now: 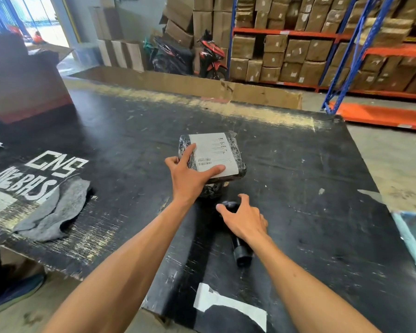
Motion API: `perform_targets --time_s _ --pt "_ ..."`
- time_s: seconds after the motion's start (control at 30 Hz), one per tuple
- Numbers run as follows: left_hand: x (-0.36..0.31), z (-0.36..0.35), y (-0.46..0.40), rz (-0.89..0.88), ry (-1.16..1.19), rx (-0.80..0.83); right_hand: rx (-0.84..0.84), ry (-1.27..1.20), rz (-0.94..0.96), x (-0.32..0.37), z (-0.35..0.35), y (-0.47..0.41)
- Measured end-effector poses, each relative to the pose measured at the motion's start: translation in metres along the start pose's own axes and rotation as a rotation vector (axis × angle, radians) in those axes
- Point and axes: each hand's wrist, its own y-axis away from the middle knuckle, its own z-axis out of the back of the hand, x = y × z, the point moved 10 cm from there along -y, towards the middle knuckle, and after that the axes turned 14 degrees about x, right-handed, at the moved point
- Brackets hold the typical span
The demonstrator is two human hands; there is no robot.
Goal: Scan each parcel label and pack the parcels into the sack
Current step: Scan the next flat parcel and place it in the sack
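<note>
A black plastic-wrapped parcel with a white label lies face up on the black table. My left hand rests on its near left corner, index finger and thumb spread flat across the label. A black handheld scanner lies on the table just below the parcel. My right hand hovers over the scanner's head with fingers curled and apart, fingertips touching or nearly touching it; the grip is not closed.
A grey cloth lies at the table's left edge beside white painted letters. A long cardboard panel stands behind the table. Shelves of cardboard boxes and a parked motorbike fill the background.
</note>
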Motion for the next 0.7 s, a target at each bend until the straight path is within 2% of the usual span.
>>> perform_targets --time_s 0.07,0.2,0.3,0.37,0.47,0.6,0.7 --pt "-0.001 -0.010 -0.001 0.014 0.005 0.016 -0.050 -0.131 0.070 -0.008 0.020 0.006" --pt "-0.015 -0.047 -0.003 0.000 0.004 0.138 -0.127 -0.686 0.252 -0.041 0.081 0.014" --pt "-0.034 -0.097 0.000 -0.035 0.007 0.266 -0.102 -0.964 0.294 -0.068 0.128 0.015" --pt "-0.050 -0.141 0.007 -0.067 0.000 0.356 -0.093 -0.959 0.339 -0.082 0.158 0.019" --pt "-0.073 -0.215 0.029 -0.093 0.044 0.506 -0.209 -0.782 0.360 -0.120 0.200 0.030" --pt "-0.108 -0.317 0.070 -0.147 0.099 0.676 -0.296 -0.696 0.306 -0.203 0.235 0.052" --pt "-0.127 -0.389 0.097 -0.152 0.101 0.802 -0.382 -0.720 0.249 -0.278 0.264 0.075"
